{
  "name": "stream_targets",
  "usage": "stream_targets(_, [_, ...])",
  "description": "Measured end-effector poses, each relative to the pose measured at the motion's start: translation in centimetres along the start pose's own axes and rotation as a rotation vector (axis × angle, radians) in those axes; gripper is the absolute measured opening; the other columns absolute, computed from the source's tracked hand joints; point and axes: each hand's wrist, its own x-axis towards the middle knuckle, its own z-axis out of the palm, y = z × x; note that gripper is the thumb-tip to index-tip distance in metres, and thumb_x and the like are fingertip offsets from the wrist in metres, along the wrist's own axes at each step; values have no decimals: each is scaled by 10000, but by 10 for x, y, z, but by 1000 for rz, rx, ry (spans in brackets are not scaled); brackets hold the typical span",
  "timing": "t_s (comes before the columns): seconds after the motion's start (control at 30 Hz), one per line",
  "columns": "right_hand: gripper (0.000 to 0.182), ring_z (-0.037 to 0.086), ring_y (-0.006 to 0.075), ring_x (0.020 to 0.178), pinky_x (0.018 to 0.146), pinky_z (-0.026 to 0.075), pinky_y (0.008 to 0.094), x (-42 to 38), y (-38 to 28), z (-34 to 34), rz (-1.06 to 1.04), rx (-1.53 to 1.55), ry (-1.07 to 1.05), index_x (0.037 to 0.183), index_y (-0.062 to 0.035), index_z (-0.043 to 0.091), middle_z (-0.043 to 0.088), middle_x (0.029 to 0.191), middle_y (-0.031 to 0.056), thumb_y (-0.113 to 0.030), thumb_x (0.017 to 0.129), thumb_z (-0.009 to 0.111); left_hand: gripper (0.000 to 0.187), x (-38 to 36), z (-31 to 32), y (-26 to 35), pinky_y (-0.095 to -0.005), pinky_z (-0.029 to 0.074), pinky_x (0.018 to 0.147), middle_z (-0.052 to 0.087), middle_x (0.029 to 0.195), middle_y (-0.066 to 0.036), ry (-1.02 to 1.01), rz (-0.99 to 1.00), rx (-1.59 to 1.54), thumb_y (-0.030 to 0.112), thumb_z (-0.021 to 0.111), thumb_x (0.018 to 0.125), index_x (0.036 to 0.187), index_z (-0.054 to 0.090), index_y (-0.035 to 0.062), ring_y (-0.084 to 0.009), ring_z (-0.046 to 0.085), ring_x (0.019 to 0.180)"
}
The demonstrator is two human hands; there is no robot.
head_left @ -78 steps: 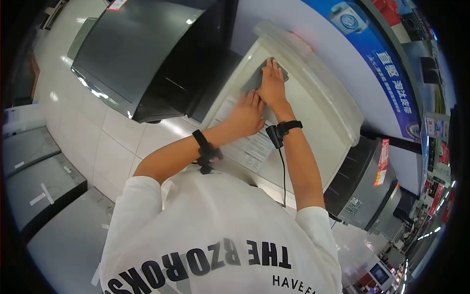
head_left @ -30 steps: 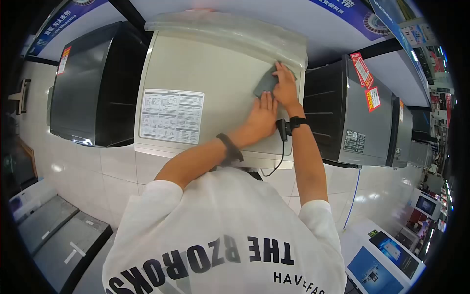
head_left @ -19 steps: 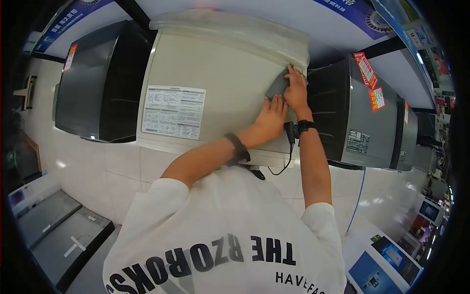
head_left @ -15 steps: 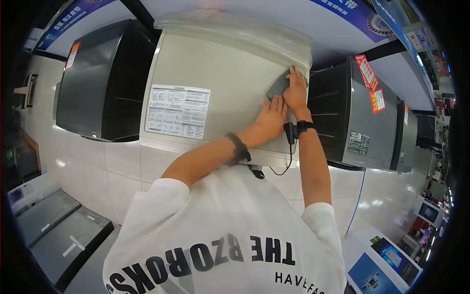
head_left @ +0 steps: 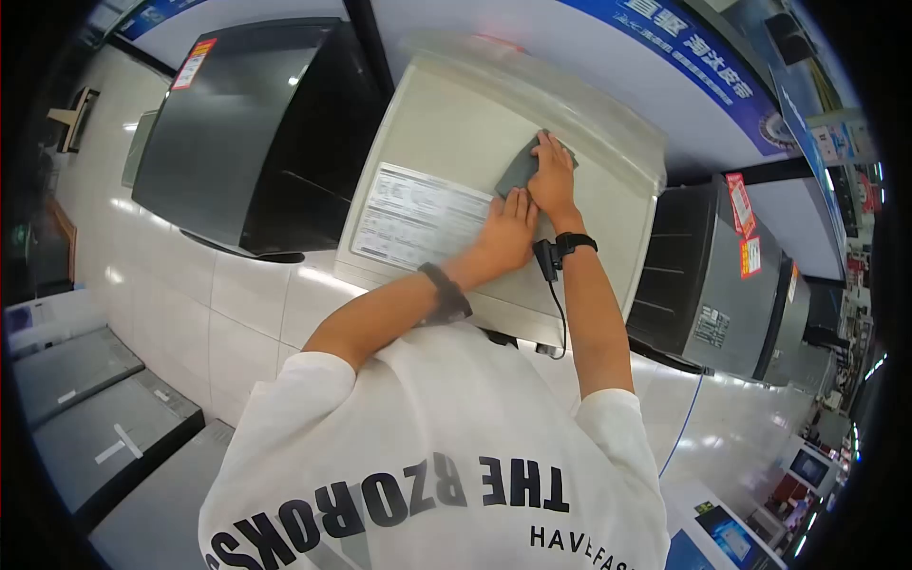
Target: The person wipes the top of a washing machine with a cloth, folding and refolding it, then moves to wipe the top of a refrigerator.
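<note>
A grey cloth (head_left: 519, 171) lies on the pale top of a boxy appliance (head_left: 456, 104). My right hand (head_left: 553, 182) rests on the cloth with its fingers stretched over it, pressing it to the surface. Just left of it, my left hand (head_left: 510, 230) lies flat, its fingertips at the cloth's lower edge. A printed instruction sheet (head_left: 418, 214) is stuck on the top, left of my hands. Dark bands circle both wrists, and a small black device (head_left: 547, 259) with a cable is beside the right one.
Clear plastic wrap (head_left: 570, 104) is bunched along the appliance's far edge. A dark grey appliance (head_left: 228, 123) stands on the left and another (head_left: 731, 285) with red tags on the right. More grey units (head_left: 114, 427) are at the lower left. Tiled floor (head_left: 228, 304) shows between them.
The view has turned, so the appliance appears tilted and further right. Both hands and the cloth have moved left across the top, away from its right edge.
</note>
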Motion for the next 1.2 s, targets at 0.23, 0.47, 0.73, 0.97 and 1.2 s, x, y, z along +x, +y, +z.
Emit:
stream_targets(0.23, [345,379,314,1465,1207,267,516,59,-87,56,-114,57,-54,1111,-37,593,500,1508,148,73,786,557,800,-36,-13,-88,-561,361,1106,419,1508,-301,65,-144,-35,353,691,846,1458,398,-70,-419,382,1432])
stream_targets(0.47, [320,387,309,1461,1208,266,509,112,-160,96,-273,103,-107,1102,-39,596,508,1502,133,75,808,540,771,-61,-18,-153,-535,356,1100,463,1476,-308,179,-288,-20,324,690,809,1428,455,-72,-420,392,1426])
stream_targets(0.73, [358,397,302,1455,1210,267,514,118,-172,104,-266,122,-114,1137,-31,600,509,1502,123,87,809,519,781,-70,-25,-161,-538,361,1086,449,1486,-318,176,-304,30,376,659,821,1432,474,-74,-429,385,1428])
stream_targets(0.97, [356,412,293,1448,1207,277,502,107,-155,100,-288,142,-93,1118,-44,617,527,1485,119,81,800,518,769,-68,-21,-147,-529,376,1060,447,1483,-324,158,-285,39,395,632,841,1424,485,-85,-440,374,1425])
stream_targets(1.2, [630,426,304,1433,1204,282,508,77,-109,75,-251,163,-71,1421,-52,504,661,1218,82,116,815,479,778,-52,-13,-97,-534,387,1059,442,1473,-344,172,-233,6,375,641,834,1427,473,-99,-464,380,1414])
